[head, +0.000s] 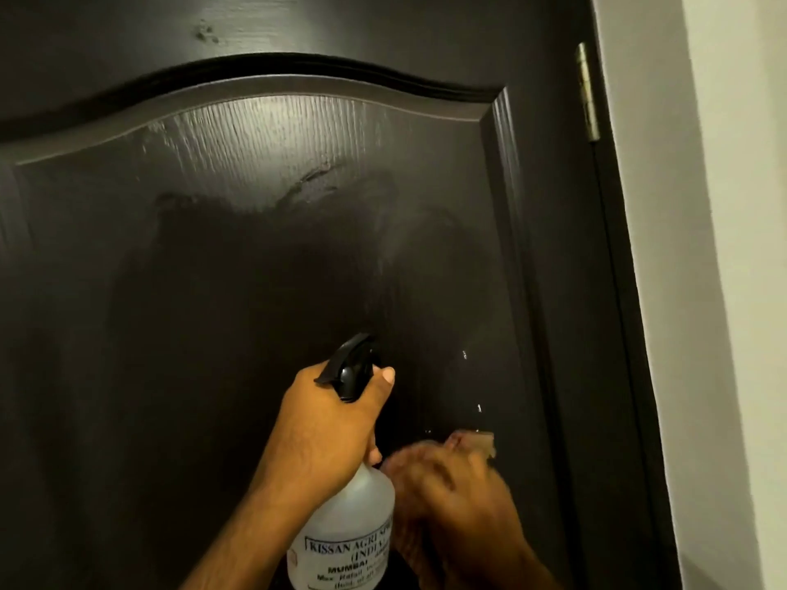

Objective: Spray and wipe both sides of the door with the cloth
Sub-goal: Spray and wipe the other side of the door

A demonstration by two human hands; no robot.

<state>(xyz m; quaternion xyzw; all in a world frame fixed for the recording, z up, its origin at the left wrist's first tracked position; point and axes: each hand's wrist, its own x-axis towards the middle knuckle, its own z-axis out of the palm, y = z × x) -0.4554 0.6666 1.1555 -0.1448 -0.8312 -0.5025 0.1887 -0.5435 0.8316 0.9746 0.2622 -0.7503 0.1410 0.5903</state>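
Left hand (328,423) grips the neck of a translucent plastic spray bottle (345,530) with black trigger; blurred right hand (451,496) presses a pale cloth (483,442) against the dark wood-grained panelled door (238,266), near its hinge edge, streaked wet.

The spray bottle (349,530) has a label with the words "KISSAN AGRI", "(INDIA)" and "MUMBAI"; the smaller words are too blurry.
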